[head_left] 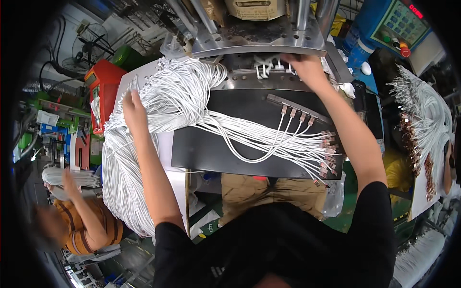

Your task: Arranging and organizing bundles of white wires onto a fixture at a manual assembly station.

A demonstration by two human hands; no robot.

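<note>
The left hand point(133, 109) lies with its fingers pressed together on a big heap of white cables point(144, 144) beside the black table point(216, 153), while the right hand point(307, 69) curls its fingers over white plugs point(271, 67) in the grey machine point(259, 38).

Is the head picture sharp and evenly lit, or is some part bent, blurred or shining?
Head view: edges bend strongly toward the dark round rim; the metal plate shows glare; the white cables look bright; the person at lower left is blurred.
</note>
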